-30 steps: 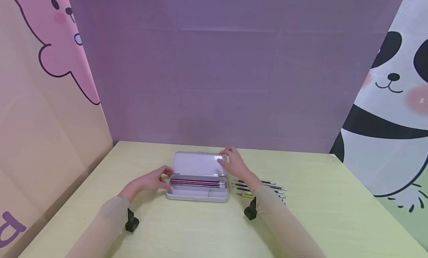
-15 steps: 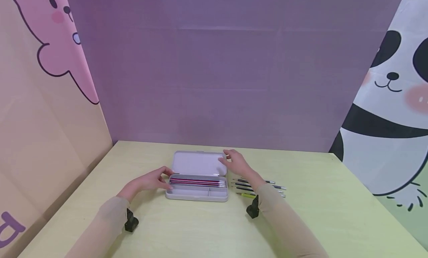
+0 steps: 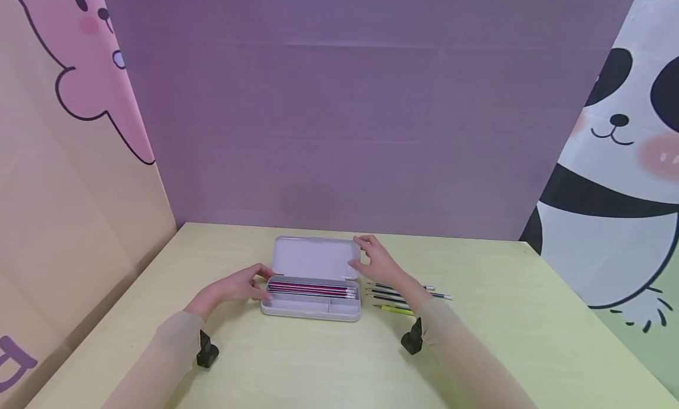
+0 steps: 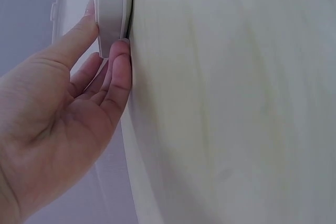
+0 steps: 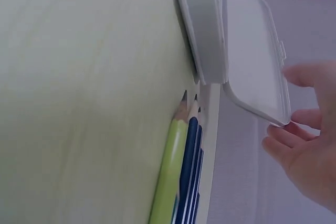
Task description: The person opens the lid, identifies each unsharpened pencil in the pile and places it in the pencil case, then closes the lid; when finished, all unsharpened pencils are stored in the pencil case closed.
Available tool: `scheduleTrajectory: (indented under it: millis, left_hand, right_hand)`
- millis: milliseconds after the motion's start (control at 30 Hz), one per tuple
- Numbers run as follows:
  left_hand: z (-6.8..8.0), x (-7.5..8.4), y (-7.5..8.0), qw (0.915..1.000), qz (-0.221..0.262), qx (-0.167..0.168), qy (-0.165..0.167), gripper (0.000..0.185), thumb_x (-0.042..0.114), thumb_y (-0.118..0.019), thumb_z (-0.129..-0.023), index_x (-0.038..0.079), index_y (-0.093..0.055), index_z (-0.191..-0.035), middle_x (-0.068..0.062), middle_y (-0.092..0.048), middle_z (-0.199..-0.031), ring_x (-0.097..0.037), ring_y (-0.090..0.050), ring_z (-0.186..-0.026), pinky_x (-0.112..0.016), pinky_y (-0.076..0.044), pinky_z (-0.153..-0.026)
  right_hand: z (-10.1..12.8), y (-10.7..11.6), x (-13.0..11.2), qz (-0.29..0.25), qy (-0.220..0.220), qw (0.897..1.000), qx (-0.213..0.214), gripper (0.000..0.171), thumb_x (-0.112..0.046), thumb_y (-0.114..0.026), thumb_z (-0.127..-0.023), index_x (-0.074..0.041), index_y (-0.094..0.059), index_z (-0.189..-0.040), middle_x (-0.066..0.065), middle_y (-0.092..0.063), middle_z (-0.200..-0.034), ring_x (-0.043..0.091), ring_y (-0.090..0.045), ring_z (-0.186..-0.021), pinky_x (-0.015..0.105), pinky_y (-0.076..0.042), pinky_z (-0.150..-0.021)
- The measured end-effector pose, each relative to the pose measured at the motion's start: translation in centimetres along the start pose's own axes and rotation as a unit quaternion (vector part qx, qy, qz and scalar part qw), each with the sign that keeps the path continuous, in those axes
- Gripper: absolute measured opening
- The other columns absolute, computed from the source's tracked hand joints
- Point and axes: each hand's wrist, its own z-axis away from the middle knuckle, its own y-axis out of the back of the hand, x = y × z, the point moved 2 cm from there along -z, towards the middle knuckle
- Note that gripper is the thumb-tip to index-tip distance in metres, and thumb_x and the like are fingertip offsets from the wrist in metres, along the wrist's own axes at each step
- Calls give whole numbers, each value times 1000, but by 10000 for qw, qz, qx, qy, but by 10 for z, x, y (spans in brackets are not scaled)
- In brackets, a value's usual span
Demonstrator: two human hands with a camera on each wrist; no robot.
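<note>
An open white pencil case (image 3: 310,306) lies on the table in the head view, with several red-and-dark striped pencils (image 3: 312,289) in its back compartment. The left hand (image 3: 241,283) grips the case's left end; in the left wrist view its thumb (image 4: 79,35) lies along the rim and the other fingers bend against the end and underside. At the raised lid (image 3: 313,257), the right hand (image 3: 379,261) holds the right edge, thumb and fingers around it near the outer corner (image 5: 283,121). Two smaller front compartments show no pencils.
Right of the case, several dark blue pencils (image 3: 392,297) and a yellow-green pencil (image 3: 395,310) lie side by side, partly hidden by the right forearm. A purple backdrop (image 3: 339,132) rises behind the pale table (image 3: 297,362).
The lid's far edge stands slightly higher. The right hand has shifted a little at the lid's edge, its thumb lower, and the right forearm has moved rightward. The left hand stays put.
</note>
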Motion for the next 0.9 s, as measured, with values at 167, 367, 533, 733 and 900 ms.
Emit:
scheduleTrajectory:
  millis: [167,367,533,733,900]
  left_hand:
    - [-1,1,1,10000,-45,55,-34,52,22,-74,-80,7,-48,-123,-15,-48,-130,-16,-54,-80,-30,-44,-77]
    - [-1,3,0,10000,31,83,-44,52,22,-74,-80,6,-49,-123,-17,-48,-130,-16,-55,-77,-28,-44,-74]
    - [-1,2,-1,9999,92,78,-58,53,22,-74,-81,5,-48,-124,-19,-47,-130,-15,-55,-76,-28,-45,-72]
    - [2,4,-2,9998,88,120,-97,55,22,-74,-81,3,-47,-125,-20,-48,-129,-16,-55,-78,-29,-45,-74]
    - [5,5,-2,9997,108,229,-46,58,23,-75,-79,0,-47,-124,-20,-49,-127,-17,-55,-83,-29,-46,-74]
  right_hand:
    - [8,4,-2,-507,58,9986,105,60,-14,-63,-89,8,-37,-138,24,-39,-136,40,-46,-123,47,-40,-100]
    - [16,10,-7,-1462,98,9891,103,54,-6,-61,-90,8,-39,-136,24,-36,-137,43,-40,-128,47,-38,-100]
    - [24,13,-8,-2099,56,9777,95,45,-3,-59,-91,6,-42,-132,24,-38,-135,45,-40,-128,48,-39,-99]
    - [34,15,-13,-2239,-75,9746,34,36,-8,-60,-91,-1,-49,-124,17,-45,-131,38,-47,-125,43,-45,-95]
    - [43,12,-20,-1800,18,9837,35,33,-18,-59,-93,-7,-55,-124,11,-51,-122,30,-53,-116,35,-49,-90]
